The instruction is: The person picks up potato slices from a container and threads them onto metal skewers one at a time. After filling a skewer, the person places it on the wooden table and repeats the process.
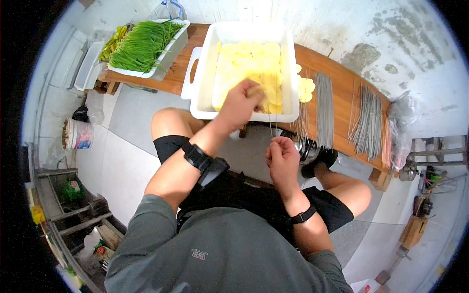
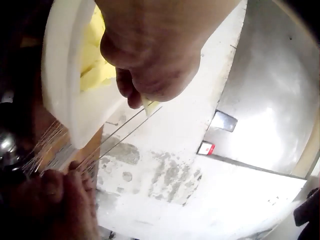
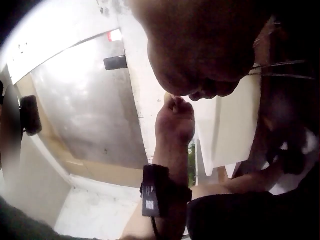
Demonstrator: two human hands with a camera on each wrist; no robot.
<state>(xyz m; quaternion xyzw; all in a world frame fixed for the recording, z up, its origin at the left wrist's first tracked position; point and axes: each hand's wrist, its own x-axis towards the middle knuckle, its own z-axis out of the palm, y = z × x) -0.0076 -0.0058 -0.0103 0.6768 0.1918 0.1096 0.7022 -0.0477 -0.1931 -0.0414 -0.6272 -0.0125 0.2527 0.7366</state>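
My left hand is over the front of a white plastic tub of round yellow potato slices. In the left wrist view its fingers pinch one pale potato slice, right at the ends of two thin metal skewers. My right hand, lower and to the right, grips these skewers near their other ends, fingers curled in. The skewers slant up from it toward the left hand. From the right wrist, the back of the right hand hides most of its grip.
On the wooden bench, right of the tub, lie a few potato slices and bundles of metal skewers. A white basin of green chives stands at the left. A clear plastic bag hangs at the bench's right end.
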